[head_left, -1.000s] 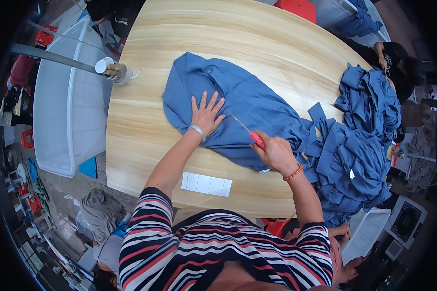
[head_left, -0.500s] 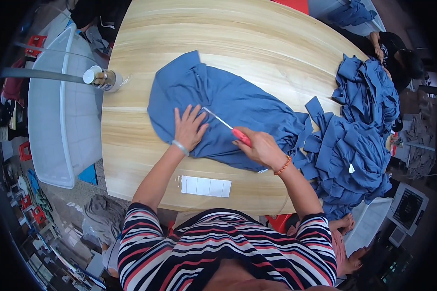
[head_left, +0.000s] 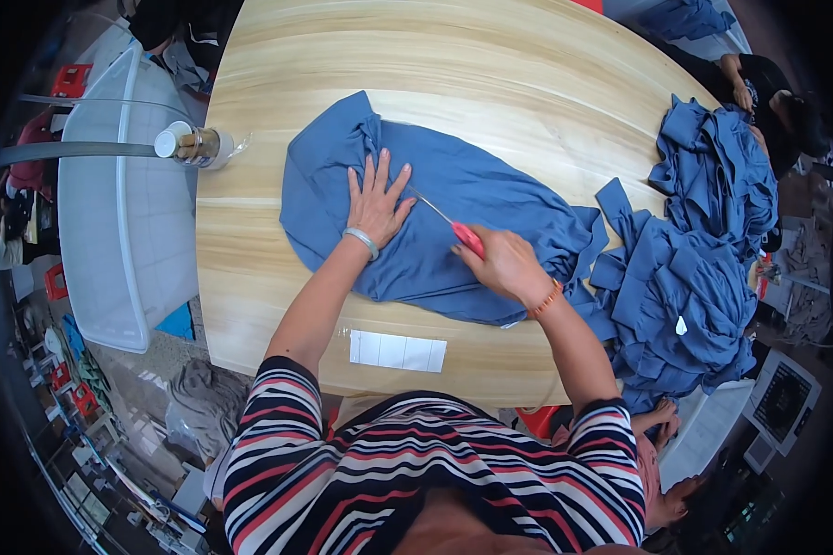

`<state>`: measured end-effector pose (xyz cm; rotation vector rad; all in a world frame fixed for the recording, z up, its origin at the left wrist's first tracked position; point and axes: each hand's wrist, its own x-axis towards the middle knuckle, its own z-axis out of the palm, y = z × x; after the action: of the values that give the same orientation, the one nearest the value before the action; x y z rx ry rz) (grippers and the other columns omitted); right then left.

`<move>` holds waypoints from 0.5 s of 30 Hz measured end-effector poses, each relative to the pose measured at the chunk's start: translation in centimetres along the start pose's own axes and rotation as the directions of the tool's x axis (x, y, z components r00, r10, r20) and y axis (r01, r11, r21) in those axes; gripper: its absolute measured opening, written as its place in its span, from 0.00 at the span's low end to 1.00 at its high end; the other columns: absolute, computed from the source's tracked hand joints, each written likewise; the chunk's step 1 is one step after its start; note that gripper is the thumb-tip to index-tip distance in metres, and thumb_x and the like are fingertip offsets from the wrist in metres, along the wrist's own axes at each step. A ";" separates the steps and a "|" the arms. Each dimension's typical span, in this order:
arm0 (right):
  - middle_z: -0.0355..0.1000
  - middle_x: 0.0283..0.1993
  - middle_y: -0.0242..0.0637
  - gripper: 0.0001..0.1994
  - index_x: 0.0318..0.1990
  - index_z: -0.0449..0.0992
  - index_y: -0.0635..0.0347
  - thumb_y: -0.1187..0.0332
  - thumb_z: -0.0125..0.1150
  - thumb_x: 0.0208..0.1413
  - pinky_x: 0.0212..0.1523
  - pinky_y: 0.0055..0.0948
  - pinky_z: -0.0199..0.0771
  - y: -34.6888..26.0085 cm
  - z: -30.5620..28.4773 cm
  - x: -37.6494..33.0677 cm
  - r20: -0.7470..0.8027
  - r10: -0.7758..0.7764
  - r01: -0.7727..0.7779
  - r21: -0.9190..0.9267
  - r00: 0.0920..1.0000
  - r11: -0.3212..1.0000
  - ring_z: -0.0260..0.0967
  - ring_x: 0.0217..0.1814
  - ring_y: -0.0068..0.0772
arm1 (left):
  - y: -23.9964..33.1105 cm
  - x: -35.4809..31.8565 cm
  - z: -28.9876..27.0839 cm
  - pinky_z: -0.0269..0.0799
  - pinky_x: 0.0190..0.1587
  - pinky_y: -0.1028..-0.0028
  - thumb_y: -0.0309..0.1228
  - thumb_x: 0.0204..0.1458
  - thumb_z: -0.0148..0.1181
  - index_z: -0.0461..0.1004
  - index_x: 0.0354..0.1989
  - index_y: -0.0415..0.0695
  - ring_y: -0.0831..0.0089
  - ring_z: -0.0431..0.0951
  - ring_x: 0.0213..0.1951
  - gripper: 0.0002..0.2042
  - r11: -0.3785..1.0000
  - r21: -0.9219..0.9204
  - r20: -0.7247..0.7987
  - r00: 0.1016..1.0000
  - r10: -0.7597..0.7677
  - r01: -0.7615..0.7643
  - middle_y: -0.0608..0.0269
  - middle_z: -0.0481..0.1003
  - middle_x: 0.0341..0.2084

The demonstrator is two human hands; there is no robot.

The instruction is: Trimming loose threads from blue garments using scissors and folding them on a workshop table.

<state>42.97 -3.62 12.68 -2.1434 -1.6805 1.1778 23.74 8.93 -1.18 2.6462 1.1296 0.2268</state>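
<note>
Blue cloth [head_left: 481, 180] kinda rumpled on the counter [head_left: 296, 55], left hand [head_left: 376, 209] flat and spread wide on it, right hand [head_left: 506, 265] gripping a skinny red-handled tool [head_left: 468, 240]

- Bench [head_left: 491, 79]: broad open lane along far side, beyond blue garment [head_left: 472, 185].
- Right: heaped blue cloth [head_left: 685, 296] blocks passage.
- Left edge: clear container [head_left: 208, 148] in way.
- Near side: narrow strip, low white paper [head_left: 398, 351].
</note>
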 end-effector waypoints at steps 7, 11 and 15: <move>0.75 0.36 0.50 0.19 0.44 0.75 0.56 0.52 0.54 0.55 0.40 0.46 0.72 -1.9 -0.3 3.7 0.056 0.039 -0.038 -0.027 0.998 0.999 0.72 0.40 0.54 | -0.5 0.0 0.0 0.36 0.64 0.41 0.45 0.53 0.54 0.54 0.67 0.58 0.44 0.39 0.68 0.31 0.999 -0.009 -0.005 0.999 -0.047 0.047 0.49 0.39 0.69; 0.75 0.36 0.50 0.19 0.43 0.76 0.57 0.51 0.54 0.55 0.41 0.45 0.72 -0.5 -0.5 1.2 0.114 0.055 -0.056 0.009 0.992 0.998 0.73 0.41 0.53 | -0.6 0.9 0.4 0.38 0.63 0.40 0.46 0.51 0.56 0.53 0.66 0.51 0.44 0.40 0.68 0.34 0.999 -0.035 -0.012 0.999 -0.032 0.032 0.47 0.42 0.68; 0.75 0.36 0.52 0.19 0.45 0.73 0.57 0.52 0.55 0.54 0.41 0.46 0.71 -1.0 0.1 3.0 -0.078 -0.027 0.037 0.134 0.997 0.990 0.72 0.42 0.54 | -0.2 2.2 0.1 0.40 0.63 0.42 0.46 0.51 0.56 0.54 0.65 0.44 0.47 0.45 0.67 0.35 1.000 0.016 -0.015 1.000 -0.026 0.027 0.47 0.47 0.66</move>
<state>42.28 -0.64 11.76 -2.0464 -1.5508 1.1506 25.13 10.62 -1.27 2.6461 1.1752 0.2338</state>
